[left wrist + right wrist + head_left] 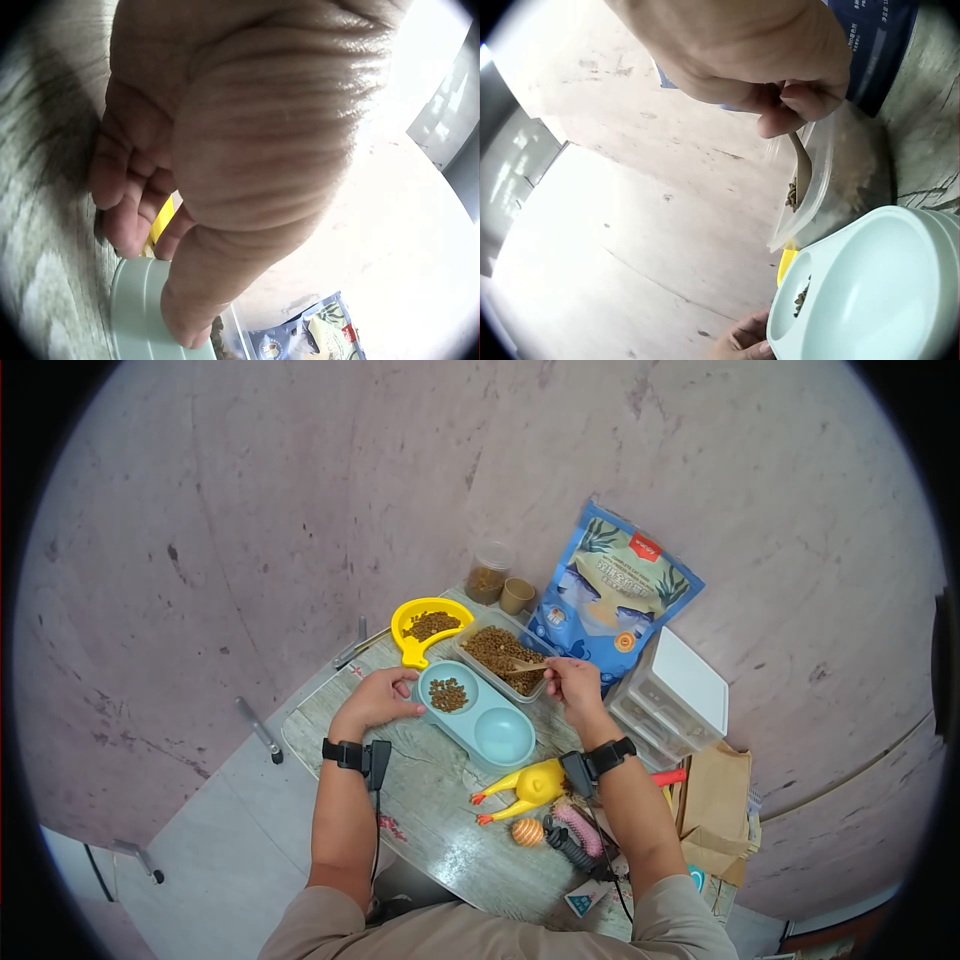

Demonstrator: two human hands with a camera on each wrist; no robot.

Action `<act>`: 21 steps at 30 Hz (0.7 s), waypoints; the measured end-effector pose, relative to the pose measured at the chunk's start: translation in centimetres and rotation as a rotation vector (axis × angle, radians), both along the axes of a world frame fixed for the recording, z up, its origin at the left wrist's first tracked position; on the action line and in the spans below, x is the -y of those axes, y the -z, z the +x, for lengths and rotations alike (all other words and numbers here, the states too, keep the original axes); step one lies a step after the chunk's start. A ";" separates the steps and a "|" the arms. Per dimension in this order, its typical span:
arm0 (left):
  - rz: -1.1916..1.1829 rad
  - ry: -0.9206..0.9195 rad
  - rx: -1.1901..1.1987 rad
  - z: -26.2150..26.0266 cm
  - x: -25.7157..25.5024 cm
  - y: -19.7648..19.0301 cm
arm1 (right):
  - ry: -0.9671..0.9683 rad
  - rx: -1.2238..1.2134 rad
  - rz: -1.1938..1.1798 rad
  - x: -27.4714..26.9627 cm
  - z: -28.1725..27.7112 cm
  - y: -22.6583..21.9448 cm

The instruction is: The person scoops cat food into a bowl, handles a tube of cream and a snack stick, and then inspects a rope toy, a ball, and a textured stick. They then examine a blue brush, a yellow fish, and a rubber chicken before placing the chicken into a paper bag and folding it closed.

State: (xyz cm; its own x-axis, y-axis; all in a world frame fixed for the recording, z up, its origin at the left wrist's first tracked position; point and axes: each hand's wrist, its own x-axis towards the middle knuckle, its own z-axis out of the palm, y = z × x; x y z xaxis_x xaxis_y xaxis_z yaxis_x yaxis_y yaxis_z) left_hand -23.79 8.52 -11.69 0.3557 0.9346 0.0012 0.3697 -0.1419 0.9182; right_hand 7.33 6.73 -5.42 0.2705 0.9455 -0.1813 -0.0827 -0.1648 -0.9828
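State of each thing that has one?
Double pet bowl: one side kibble, other empty
Yellow bowl: holds kibble
Clear food container: uncovered, holds kibble
Wooden spoon: in right hand, tip in container
Clear jar: partly filled, lid unclear
Pet-food bag: upright, seal unclear
Drawer unit: apparently shut
Rubber chicken: lying down

blue bag point(612, 605) | 1 red label point(645, 547): white lettering, seemingly "wanpy" | characters point(627, 576) beneath: too blurred to read | small white print point(853, 36), right-wrist view: illegible

The right grip point(772, 56) hides the upper end of the spoon point(803, 169).
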 end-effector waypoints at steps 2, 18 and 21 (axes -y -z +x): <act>0.002 -0.003 0.001 0.0 0.0 0.0 | 0.013 -0.094 0.023 0.0 0.3 -0.4; 0.015 0.003 0.008 0.0 0.2 -0.1 | -0.271 0.877 0.698 2.7 -6.2 -1.9; 0.019 -0.008 0.004 -0.1 0.1 -0.1 | -0.166 0.851 0.686 1.8 -4.2 -1.5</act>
State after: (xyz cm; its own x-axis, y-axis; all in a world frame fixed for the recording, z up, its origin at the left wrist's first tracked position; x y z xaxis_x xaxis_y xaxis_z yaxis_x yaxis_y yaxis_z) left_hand -23.92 8.43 -11.61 0.3477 0.9374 0.0202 0.3672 -0.1560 0.9170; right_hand 3.10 4.90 -3.96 -0.0816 0.8099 0.5809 0.6367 0.4907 -0.5948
